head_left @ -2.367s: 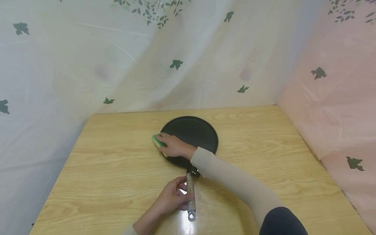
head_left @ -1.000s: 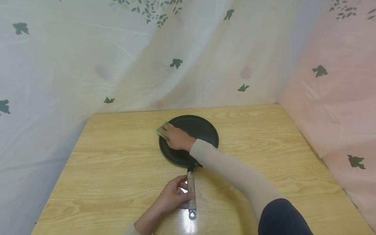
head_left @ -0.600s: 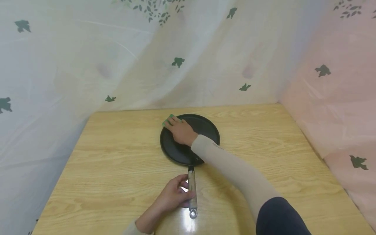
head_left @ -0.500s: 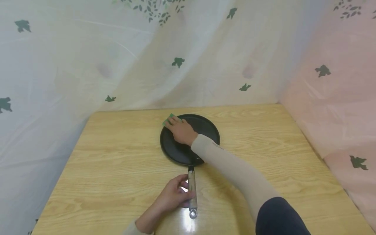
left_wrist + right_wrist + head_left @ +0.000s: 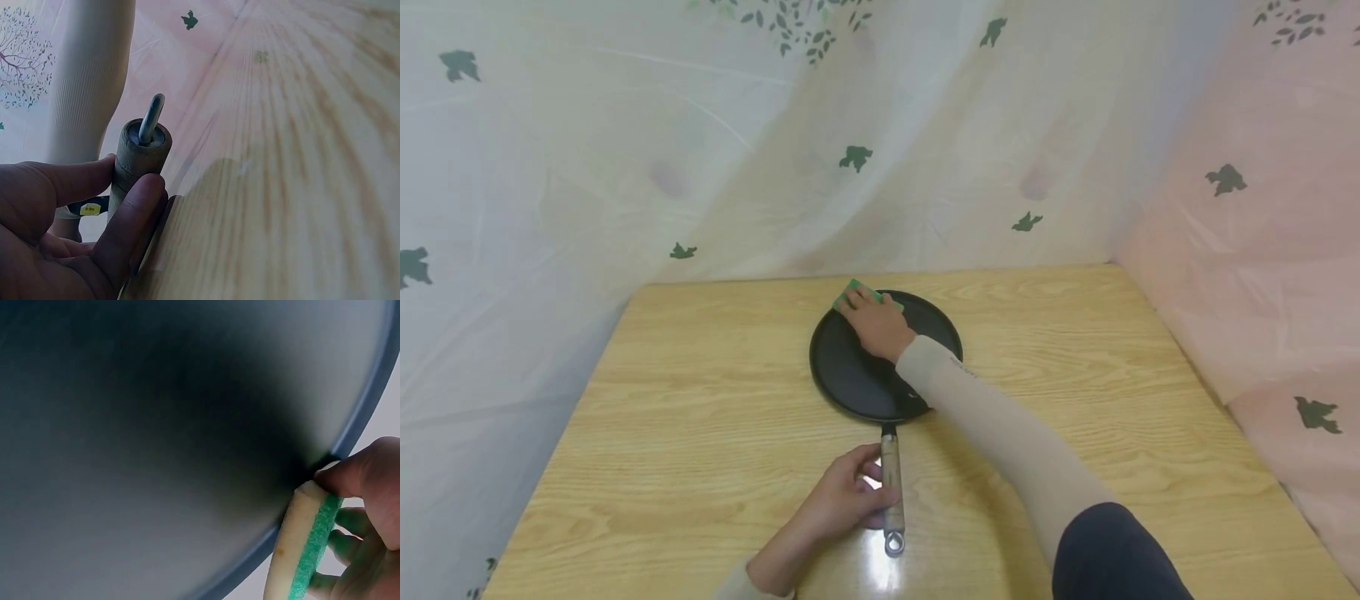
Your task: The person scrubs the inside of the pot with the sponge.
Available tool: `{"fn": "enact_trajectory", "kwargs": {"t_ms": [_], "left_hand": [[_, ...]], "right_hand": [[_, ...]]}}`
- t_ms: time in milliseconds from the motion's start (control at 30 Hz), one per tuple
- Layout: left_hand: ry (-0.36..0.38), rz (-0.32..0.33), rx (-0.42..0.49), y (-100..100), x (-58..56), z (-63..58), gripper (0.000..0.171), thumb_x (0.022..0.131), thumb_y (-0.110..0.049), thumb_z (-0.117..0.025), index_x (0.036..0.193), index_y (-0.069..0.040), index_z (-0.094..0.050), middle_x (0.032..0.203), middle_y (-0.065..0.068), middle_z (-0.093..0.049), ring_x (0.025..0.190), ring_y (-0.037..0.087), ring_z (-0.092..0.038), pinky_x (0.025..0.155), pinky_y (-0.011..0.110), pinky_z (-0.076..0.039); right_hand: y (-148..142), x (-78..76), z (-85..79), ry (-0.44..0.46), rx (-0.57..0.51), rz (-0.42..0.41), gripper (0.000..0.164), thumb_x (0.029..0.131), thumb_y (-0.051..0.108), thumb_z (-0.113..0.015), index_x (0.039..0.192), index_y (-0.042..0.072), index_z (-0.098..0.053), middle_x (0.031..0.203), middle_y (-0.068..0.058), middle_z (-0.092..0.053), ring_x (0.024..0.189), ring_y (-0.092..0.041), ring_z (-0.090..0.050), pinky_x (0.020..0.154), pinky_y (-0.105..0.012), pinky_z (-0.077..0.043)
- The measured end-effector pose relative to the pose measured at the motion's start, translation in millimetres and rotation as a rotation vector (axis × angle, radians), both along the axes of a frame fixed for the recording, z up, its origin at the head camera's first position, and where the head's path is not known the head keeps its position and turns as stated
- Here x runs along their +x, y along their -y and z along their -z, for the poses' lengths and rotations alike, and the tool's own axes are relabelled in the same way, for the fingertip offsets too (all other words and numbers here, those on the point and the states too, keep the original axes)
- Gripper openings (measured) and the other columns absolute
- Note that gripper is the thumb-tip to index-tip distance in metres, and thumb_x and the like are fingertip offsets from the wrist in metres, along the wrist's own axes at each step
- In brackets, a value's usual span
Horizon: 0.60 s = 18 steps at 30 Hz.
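Note:
A flat black frying pan (image 5: pixel 850 383) lies on the table, its wood-look handle (image 5: pixel 891 479) pointing toward me. Thumb and fingers of my left hand (image 5: pixel 842 504) grip that handle near its metal hanging ring (image 5: pixel 894 543). In the left wrist view, the handle's end (image 5: pixel 139 159) sits between thumb and fingers. My right hand (image 5: pixel 877 323) holds a sponge (image 5: pixel 852 292) at the pan's far left rim. Seen from the right wrist, the sponge (image 5: pixel 303 540) has a cream foam side toward the pan and a green scouring side under the fingers, with the thumb (image 5: pixel 340 478) at its end.
The pale wood table (image 5: pixel 700 433) extends on both sides of the pan. Behind it hangs a light curtain (image 5: pixel 737 167) printed with birds and leaves, and a pinkish one (image 5: pixel 1262 275) stands at the right. My right forearm (image 5: pixel 1000 425) crosses over the pan's near right edge.
My right hand has slid the sponge along the rim, from the pan's left side up to its far left edge. My left hand keeps the same grip on the handle.

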<state>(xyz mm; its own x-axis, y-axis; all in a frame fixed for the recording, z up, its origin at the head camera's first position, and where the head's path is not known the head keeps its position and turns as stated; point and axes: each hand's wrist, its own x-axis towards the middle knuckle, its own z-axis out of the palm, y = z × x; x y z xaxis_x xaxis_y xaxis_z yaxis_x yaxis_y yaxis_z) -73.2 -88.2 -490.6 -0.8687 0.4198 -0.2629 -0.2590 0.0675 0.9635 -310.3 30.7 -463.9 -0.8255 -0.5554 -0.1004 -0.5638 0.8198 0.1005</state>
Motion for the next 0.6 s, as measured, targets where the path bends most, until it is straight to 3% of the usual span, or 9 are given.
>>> {"fn": "enact_trajectory", "kwargs": {"t_ms": [200,600], "left_hand": [[-0.002,0.002,-0.011,0,0.5,-1.0,0.076,0.090,0.004,-0.078,0.153,0.016,-0.037,0.109,0.016,-0.060,0.077,0.017,-0.064,0.066,0.043,-0.071],[-0.005,0.007,-0.008,-2,0.8,-1.1,0.076,0.090,0.004,-0.078,0.153,0.017,-0.036,0.109,0.016,-0.061,0.077,0.017,-0.065,0.067,0.043,-0.071]], "right_hand": [[-17,-6.0,0.3,-0.019,0.063,0.052,0.063,0.110,0.016,-0.056,0.167,0.016,-0.031,0.175,-0.009,-0.021,0.161,-0.028,-0.014,0.129,-0.061,-0.031],[-39,-12.4,1.1,0.001,0.068,0.086,0.064,0.107,0.012,-0.059,0.166,0.014,-0.033,0.174,-0.010,-0.021,0.162,-0.030,-0.012,0.129,-0.063,-0.028]]}}
